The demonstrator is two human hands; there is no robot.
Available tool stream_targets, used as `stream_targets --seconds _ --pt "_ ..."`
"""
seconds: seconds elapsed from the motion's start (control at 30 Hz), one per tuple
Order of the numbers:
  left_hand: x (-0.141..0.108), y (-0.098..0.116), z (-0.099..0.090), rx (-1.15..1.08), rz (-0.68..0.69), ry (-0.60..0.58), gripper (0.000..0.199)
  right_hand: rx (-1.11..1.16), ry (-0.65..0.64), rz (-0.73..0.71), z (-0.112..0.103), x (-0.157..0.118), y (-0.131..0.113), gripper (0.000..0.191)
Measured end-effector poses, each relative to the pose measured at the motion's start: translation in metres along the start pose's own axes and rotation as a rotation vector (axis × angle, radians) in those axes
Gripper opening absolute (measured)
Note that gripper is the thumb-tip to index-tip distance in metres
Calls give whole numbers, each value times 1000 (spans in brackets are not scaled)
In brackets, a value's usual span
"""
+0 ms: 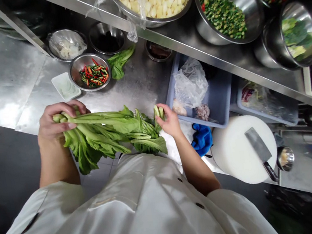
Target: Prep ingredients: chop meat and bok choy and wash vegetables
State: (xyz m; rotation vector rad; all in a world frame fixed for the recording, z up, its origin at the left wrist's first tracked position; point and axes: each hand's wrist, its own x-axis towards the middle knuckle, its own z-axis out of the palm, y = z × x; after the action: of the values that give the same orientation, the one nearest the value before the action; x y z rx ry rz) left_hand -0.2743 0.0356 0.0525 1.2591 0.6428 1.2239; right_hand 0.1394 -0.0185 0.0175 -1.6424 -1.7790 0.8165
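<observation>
My left hand (58,121) is wrapped round the stem ends of a bunch of leafy greens (108,130), whose leaves hang down and stretch to the right in front of my white jacket. At the other end, my right hand (168,121) pinches some pale green stalks (159,113) between thumb and fingers. Beyond the greens, a steel bowl of cut red and green chillies (94,75) stands on the metal counter, with a loose green leaf (120,63) beside it.
A blue-grey bin (218,101) holds plastic bags. Right of it, a cleaver (258,144) lies on a round white board (228,153). A blue cloth (202,139) lies between them. The metal shelf (192,45) above carries several bowls. A small white dish (65,86) stands left.
</observation>
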Motion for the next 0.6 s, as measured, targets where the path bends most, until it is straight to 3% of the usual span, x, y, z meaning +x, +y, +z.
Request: stream_targets --seconds 0.07,0.13,0.2,0.27,0.4,0.5,0.6 --pt "18 8 24 -18 -17 -144 33 279 -11 -154 -24 0 -33 48" --pt "40 15 51 -20 -45 -302 34 442 -55 -215 -41 1 -62 55" --pt "63 20 78 -19 -71 -406 36 486 -82 -225 -52 3 -83 58" --pt "81 20 102 -17 -111 -435 40 461 -77 -237 -55 5 -93 55" --pt "97 0 136 -20 -151 -497 40 299 35 -283 -47 2 -91 35" --pt "94 -26 155 -42 -167 -561 38 172 130 -255 -36 -3 -80 27" --pt "85 -49 170 -88 -256 -522 38 94 245 -201 -25 -8 -67 28"
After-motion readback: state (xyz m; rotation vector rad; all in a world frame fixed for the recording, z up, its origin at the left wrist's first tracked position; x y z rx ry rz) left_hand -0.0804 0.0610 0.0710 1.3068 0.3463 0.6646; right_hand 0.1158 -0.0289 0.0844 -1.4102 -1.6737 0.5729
